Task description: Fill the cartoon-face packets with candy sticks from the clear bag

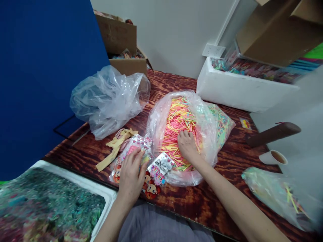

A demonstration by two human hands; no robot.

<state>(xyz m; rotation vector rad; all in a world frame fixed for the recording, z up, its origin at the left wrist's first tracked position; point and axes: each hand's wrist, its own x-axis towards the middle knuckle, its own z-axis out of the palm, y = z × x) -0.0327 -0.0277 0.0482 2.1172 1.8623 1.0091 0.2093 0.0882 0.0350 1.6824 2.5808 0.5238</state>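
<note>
My right hand (187, 145) reaches into an open clear plastic bag (214, 134) full of thin pink, yellow and green sticks (176, 121); its fingers curl down among the sticks. My left hand (131, 173) rests on a pile of small clear packets with cartoon-face cards (136, 144) at the near edge of the dark wooden table (227, 188), fingers together and pressing on the top packet. More cartoon packets (157, 169) lie between the two hands. A strip of tan ribbon (116, 146) lies just left of the pile.
A crumpled empty clear bag (108, 97) sits at the left, a cardboard box (121, 43) behind it. A white foam box (239, 87) stands at the back right, another foam tray (83, 183) at the near left. A paper cup (274, 157), a brown tube (272, 133) and another filled bag (272, 195) lie at the right.
</note>
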